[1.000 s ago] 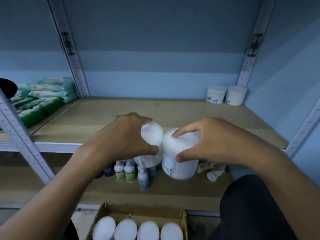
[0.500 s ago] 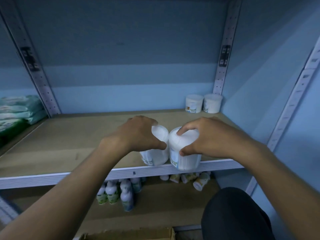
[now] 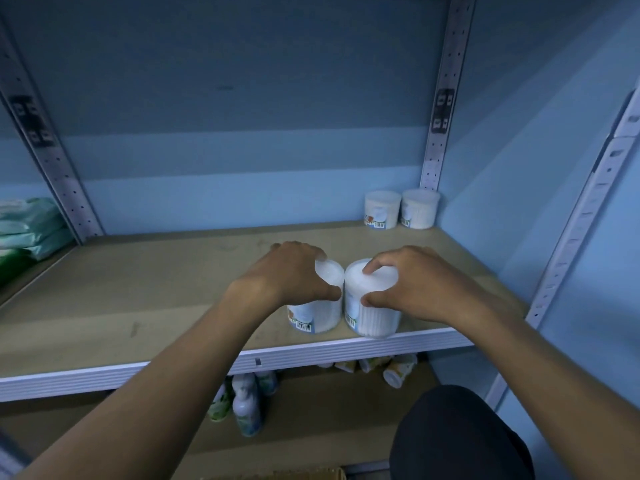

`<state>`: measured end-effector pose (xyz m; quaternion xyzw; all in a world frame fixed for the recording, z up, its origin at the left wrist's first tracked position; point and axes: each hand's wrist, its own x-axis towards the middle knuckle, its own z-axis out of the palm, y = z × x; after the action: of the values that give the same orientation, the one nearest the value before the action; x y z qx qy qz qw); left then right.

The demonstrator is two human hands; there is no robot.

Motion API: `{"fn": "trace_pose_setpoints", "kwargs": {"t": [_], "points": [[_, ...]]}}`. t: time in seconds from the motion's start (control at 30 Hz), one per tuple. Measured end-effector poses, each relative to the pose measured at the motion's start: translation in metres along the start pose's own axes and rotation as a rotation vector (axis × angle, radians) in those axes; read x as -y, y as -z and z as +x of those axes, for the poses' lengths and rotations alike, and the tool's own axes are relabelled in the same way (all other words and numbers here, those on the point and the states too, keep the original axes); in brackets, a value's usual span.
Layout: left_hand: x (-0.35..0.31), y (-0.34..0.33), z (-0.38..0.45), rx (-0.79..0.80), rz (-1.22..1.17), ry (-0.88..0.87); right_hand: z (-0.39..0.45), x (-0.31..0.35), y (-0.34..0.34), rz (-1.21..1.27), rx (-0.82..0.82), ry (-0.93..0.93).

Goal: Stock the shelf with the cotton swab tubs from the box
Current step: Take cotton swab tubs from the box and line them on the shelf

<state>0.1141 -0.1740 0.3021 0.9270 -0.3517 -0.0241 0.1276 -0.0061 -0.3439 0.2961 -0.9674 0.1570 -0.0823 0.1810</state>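
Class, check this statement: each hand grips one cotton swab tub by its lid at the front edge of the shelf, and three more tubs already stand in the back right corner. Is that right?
Not quite: the count is wrong. The head view shows two stocked tubs in the back right corner of the shelf, not three. The rest holds: the left hand grips one tub and the right hand grips the other tub, each by its lid at the front edge.

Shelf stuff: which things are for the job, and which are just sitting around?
For the job: left hand holding left tub; right hand holding right tub; two back tubs; shelf; box.

Just around: green packs; bottles.
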Motion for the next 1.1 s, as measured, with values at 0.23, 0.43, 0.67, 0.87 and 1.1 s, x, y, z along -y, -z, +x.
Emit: {"fn": "trace_pose_setpoints", "kwargs": {"t": [0.23,0.43,0.67,0.87,1.1], "points": [[0.005,-0.002,-0.007,-0.055,0.021,-0.041,-0.012,0.012,-0.007,-0.09,-0.064,0.021],[0.006,-0.011,-0.007,-0.116,0.028,-0.04,-0.009,0.017,-0.027,-0.223,-0.12,0.044],[0.007,-0.016,-0.001,-0.138,0.07,-0.029,-0.005,0.014,-0.032,-0.229,-0.164,0.062],[0.009,-0.017,0.013,-0.12,0.084,-0.017,0.014,0.01,-0.037,-0.242,-0.179,0.079],[0.016,-0.015,0.041,-0.103,0.086,-0.002,0.051,0.001,-0.039,-0.218,-0.165,0.079]]}}
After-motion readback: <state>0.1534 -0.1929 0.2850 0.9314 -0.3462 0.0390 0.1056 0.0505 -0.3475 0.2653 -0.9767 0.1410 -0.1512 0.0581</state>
